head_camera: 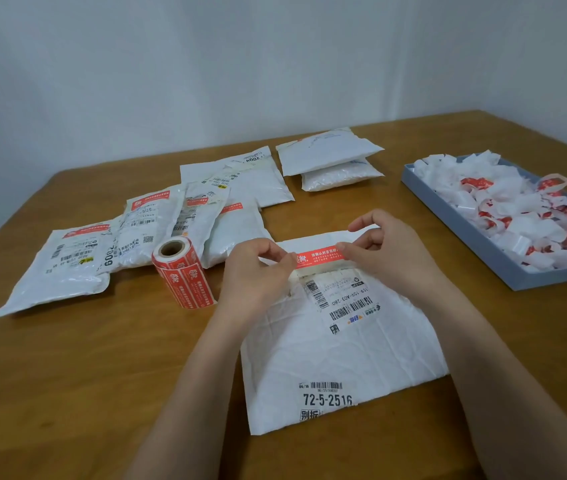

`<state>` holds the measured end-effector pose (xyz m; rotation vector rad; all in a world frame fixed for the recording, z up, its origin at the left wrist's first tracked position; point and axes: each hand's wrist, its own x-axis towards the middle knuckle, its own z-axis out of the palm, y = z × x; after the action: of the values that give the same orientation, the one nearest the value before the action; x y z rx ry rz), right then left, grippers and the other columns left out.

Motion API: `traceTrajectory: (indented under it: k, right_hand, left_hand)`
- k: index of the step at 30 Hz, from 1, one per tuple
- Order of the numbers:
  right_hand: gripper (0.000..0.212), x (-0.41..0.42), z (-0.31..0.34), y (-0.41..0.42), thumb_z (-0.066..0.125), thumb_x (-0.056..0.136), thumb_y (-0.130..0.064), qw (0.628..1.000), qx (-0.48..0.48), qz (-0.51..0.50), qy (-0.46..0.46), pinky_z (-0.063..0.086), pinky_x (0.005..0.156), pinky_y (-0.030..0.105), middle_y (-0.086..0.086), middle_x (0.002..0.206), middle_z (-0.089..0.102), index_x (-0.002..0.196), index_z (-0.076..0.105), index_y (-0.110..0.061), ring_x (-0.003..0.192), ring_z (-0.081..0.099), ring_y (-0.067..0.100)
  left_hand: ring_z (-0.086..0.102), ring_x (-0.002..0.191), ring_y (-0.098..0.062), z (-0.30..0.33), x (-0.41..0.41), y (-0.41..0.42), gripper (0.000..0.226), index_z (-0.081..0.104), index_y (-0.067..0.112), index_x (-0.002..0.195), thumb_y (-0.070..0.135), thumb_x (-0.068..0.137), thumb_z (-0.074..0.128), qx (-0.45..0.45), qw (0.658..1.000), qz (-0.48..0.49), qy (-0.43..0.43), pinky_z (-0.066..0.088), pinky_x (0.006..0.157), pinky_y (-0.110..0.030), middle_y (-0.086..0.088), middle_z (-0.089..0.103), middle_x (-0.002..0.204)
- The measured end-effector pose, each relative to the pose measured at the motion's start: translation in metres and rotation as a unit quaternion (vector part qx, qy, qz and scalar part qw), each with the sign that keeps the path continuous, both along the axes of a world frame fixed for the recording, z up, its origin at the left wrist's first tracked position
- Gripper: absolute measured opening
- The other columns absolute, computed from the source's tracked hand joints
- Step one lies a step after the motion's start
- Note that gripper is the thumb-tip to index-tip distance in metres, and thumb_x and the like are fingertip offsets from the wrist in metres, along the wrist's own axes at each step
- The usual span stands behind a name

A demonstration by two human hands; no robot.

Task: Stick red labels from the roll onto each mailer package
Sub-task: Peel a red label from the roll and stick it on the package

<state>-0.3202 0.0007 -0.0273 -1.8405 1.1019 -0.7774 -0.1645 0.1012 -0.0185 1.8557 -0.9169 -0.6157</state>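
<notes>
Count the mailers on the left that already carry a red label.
4, in the overlapping left pile: the front-left mailer, the one behind the roll, the narrow one beside it, and the rightmost. Others beneath may hide labels.

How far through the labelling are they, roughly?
Partway, it seems. Several mailers in the left pile already show red labels. In hand: the left hand and right hand hold a red label over the front mailer. The two stacked mailers behind show no red label.
</notes>
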Motion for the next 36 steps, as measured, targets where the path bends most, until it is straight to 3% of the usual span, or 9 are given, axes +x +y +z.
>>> traceTrajectory:
  k: [3, 6, 14, 22, 36]
  right_hand:
    - [0.029, 0.004, -0.001, 0.002, 0.075, 0.082, -0.03, 0.997, -0.048, -0.002, 0.06, 0.044, 0.061, 0.021, -0.007, 0.075, 0.07, 0.101, 0.055, -0.023, 0.067, 0.06, 0.001]
    - [0.027, 0.005, -0.001, 0.003, 0.074, 0.083, -0.029, 0.993, -0.072, 0.006, 0.097, 0.042, 0.055, 0.016, -0.01, 0.073, 0.067, 0.099, 0.053, -0.024, 0.065, 0.06, -0.001]
    - [0.027, 0.005, -0.005, 0.004, 0.077, 0.08, -0.024, 0.992, -0.08, 0.022, 0.099, 0.043, 0.056, 0.018, -0.008, 0.072, 0.068, 0.092, 0.053, -0.023, 0.059, 0.059, -0.001]
    - [0.028, 0.004, -0.006, 0.003, 0.08, 0.078, -0.023, 0.992, -0.08, 0.019, 0.101, 0.041, 0.051, 0.012, -0.007, 0.072, 0.068, 0.085, 0.053, -0.024, 0.057, 0.059, -0.002]
    - [0.026, 0.005, -0.005, 0.005, 0.079, 0.079, -0.023, 0.99, -0.08, 0.021, 0.118, 0.051, 0.063, 0.027, -0.007, 0.073, 0.066, 0.084, 0.053, -0.023, 0.067, 0.063, 0.005]
  left_hand:
    - [0.056, 0.048, -0.001, -0.004, 0.0, -0.001, 0.015, 0.063, 0.016, 0.076, 0.021, 0.09, 0.065, 0.023, 0.999, -0.016, -0.029, 0.04, 0.051, -0.017, 0.002, 0.066, 0.075]
    - [0.061, 0.063, -0.012, -0.008, 0.001, -0.001, 0.016, 0.061, 0.016, 0.075, 0.019, 0.09, 0.064, 0.034, 0.998, -0.026, -0.051, 0.043, 0.055, -0.023, 0.0, 0.066, 0.075]
    - [0.06, 0.071, -0.012, -0.01, 0.003, -0.002, 0.021, 0.058, 0.02, 0.071, 0.017, 0.091, 0.062, 0.055, 0.992, -0.039, -0.103, 0.05, 0.065, -0.025, 0.004, 0.062, 0.079]
    - [0.057, 0.071, -0.008, -0.013, 0.004, -0.005, 0.026, 0.059, 0.021, 0.065, 0.019, 0.091, 0.064, 0.069, 0.986, -0.058, -0.142, 0.042, 0.059, -0.018, 0.008, 0.056, 0.083]
    - [0.054, 0.07, -0.008, -0.017, 0.004, -0.007, 0.02, 0.061, 0.018, 0.072, 0.018, 0.092, 0.062, 0.072, 0.983, -0.058, -0.161, 0.034, 0.055, -0.012, 0.005, 0.055, 0.09]
